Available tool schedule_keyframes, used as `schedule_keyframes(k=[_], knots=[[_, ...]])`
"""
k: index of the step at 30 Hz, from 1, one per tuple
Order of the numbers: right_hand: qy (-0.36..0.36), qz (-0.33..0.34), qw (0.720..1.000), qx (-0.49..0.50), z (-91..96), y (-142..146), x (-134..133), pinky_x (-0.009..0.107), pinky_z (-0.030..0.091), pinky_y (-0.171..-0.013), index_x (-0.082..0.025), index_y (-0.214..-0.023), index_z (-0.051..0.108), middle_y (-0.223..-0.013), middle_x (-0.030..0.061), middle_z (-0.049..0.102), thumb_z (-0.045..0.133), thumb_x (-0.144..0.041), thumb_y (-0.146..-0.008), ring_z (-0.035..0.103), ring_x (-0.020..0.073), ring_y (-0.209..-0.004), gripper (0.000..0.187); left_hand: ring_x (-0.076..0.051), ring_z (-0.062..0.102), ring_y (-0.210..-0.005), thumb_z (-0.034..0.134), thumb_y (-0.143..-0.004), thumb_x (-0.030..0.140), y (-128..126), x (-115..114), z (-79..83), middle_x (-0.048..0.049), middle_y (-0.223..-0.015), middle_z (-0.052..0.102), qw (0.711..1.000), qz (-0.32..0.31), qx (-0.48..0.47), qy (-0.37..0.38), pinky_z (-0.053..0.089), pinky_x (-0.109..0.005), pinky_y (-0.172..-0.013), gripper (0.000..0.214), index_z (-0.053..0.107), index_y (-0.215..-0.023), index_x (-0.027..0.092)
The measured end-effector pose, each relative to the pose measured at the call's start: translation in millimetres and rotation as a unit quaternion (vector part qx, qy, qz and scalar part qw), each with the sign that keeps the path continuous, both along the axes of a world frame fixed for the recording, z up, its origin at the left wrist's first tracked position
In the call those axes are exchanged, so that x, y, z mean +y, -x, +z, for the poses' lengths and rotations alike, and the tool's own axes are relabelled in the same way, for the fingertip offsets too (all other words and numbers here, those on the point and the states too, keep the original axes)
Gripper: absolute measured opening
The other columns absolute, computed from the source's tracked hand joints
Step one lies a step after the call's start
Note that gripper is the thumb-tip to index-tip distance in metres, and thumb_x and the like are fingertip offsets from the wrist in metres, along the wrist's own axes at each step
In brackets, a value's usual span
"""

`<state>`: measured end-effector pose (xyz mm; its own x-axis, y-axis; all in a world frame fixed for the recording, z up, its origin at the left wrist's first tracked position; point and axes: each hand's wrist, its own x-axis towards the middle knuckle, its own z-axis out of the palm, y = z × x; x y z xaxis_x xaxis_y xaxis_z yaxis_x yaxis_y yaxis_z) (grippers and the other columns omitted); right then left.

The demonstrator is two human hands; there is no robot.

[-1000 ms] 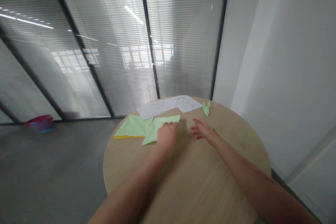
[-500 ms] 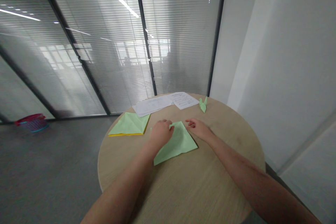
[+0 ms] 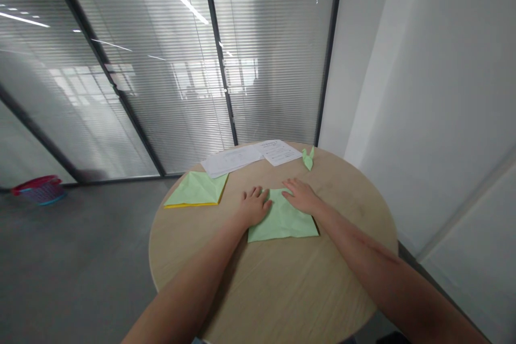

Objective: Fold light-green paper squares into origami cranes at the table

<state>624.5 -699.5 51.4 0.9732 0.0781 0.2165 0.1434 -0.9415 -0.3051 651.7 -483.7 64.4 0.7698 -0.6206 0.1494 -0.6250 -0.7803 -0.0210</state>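
Observation:
A creased sheet of light green paper (image 3: pixel 285 221) lies flat on the round wooden table (image 3: pixel 258 285) in front of me. My left hand (image 3: pixel 255 206) rests on its left edge, fingers spread. At the upper right corner, my right hand (image 3: pixel 300 195) lies open with its fingertips on the paper. Both hands partly cover the sheet's sides. A small green origami bird (image 3: pixel 308 158) stands beyond my right hand, apart from it.
To the left lies a stack of green sheets (image 3: pixel 197 189) with a yellow edge beneath. Printed white papers (image 3: pixel 234 161) lie along the table's far side. A red and blue basket (image 3: pixel 40 190) sits on the floor by the glass partition (image 3: pixel 189 91). A white wall (image 3: pixel 443 91) rises on the right.
The green paper has turned and now lies squarer to me. Both hands have opened from curled fingers and lie flatter on it; the right hand has moved onto its corner.

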Motion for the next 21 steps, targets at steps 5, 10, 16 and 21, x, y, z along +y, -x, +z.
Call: schedule_keyframes(k=[5, 10, 16, 21], knots=[[0.054, -0.038, 0.996, 0.065, -3.1, 6, 7, 0.063, 0.010, -0.106, -0.028, -0.146, 0.029, -0.155, 0.0114, 0.019, 0.028, -0.054, -0.093, 0.014, 0.0324, -0.141, 0.059, -0.030, 0.028, -0.137, 0.019, -0.096, 0.046, -16, 13, 0.9, -0.0146, -0.149, 0.032, 0.999, 0.027, 0.022, 0.006, 0.023, -0.054, -0.107, 0.054, 0.034, -0.141, 0.020], [0.032, -0.016, 0.995, 0.095, 0.3, 8, 9, 0.061, 0.006, -0.108, -0.033, -0.146, 0.026, -0.156, 0.0086, 0.018, 0.026, -0.056, -0.094, 0.011, 0.0299, -0.143, 0.057, -0.028, 0.031, -0.135, 0.025, -0.095, 0.045, -34, 32, 1.7, -0.0132, -0.146, 0.038, 0.997, 0.064, 0.029, 0.011, 0.025, -0.050, -0.106, 0.050, 0.040, -0.137, 0.022], [-0.030, -0.117, 0.992, 0.021, 9.0, 0, -24, 0.060, 0.016, -0.106, -0.036, -0.145, 0.028, -0.153, 0.0046, 0.026, 0.011, -0.046, -0.097, 0.020, 0.0306, -0.140, 0.051, -0.023, 0.045, -0.124, 0.027, -0.096, 0.037, -45, 39, 3.2, -0.0124, -0.133, 0.052, 0.997, 0.059, -0.004, 0.049, 0.032, -0.039, -0.103, 0.044, 0.047, -0.131, 0.019], [0.032, -0.154, 0.986, 0.059, 2.1, -6, -50, 0.056, 0.023, -0.104, -0.028, -0.139, 0.042, -0.146, 0.0087, 0.038, 0.025, -0.036, -0.096, 0.032, 0.0300, -0.132, 0.047, -0.021, 0.053, -0.113, 0.032, -0.092, 0.020, -55, 44, 1.9, -0.0113, -0.114, 0.061, 0.996, 0.063, -0.024, 0.050, 0.037, -0.033, -0.098, 0.037, 0.059, -0.117, 0.018]])
